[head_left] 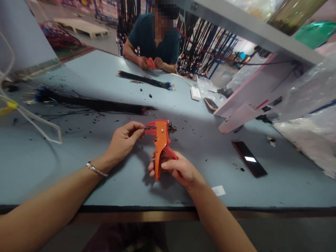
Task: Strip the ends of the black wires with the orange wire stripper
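My right hand is wrapped round the handles of an orange and red wire stripper, held upright over the table. The stripper's jaws face left, toward my left hand. Thumb and forefinger of that hand pinch a thin black wire, its end at the jaws; most of its length is hidden. Just behind the tool lies a small heap of dark and coppery scraps. A long bundle of black wires with blue ends lies beyond my left hand.
Across the table a co-worker holds another orange tool near a second wire bundle. To the right are a phone, a shelf post and plastic bags. A white cable frame juts in at left.
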Demonstrator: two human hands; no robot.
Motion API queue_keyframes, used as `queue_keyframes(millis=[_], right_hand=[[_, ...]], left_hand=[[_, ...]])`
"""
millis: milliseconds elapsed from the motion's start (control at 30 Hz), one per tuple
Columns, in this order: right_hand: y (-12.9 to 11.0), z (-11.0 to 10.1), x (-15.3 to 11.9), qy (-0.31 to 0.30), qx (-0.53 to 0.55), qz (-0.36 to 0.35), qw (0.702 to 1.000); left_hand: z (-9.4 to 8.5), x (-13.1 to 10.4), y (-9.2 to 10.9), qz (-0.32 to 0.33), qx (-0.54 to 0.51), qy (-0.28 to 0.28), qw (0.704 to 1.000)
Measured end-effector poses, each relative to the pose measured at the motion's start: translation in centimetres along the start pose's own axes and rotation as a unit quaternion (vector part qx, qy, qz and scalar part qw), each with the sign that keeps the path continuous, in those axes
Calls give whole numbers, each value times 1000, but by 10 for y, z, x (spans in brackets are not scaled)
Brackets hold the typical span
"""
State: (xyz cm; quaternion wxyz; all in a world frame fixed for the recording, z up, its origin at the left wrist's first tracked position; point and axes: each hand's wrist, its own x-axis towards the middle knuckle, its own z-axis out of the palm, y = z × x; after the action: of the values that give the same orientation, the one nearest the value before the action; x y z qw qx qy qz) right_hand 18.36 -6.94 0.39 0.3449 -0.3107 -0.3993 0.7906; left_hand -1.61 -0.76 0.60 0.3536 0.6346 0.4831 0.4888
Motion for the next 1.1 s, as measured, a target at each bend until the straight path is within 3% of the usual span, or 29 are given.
queue_keyframes(millis=[200, 433, 500, 700, 933, 1100], right_hand=[[-1, 2, 0, 13, -5, -2, 1000], [0, 1, -1, 0, -43, -8, 999], [0, 0, -2, -3, -65, -33, 997], [-1, -3, -4, 22, -124, -207, 970], [1, 3, -3, 2, -15, -144, 989], [2, 6, -4, 31, -82, -228, 970]], left_hand=[[1, 0, 2, -28, -41, -2, 999], [-1, -1, -1, -5, -54, -14, 998], [-1, -1, 0, -10, -66, -2, 998], [0, 0, 0, -14, -74, -8, 997], [-3, -1, 1, -4, -12, -17, 1000], [-5, -2, 5, 1, 30, 4, 1000]])
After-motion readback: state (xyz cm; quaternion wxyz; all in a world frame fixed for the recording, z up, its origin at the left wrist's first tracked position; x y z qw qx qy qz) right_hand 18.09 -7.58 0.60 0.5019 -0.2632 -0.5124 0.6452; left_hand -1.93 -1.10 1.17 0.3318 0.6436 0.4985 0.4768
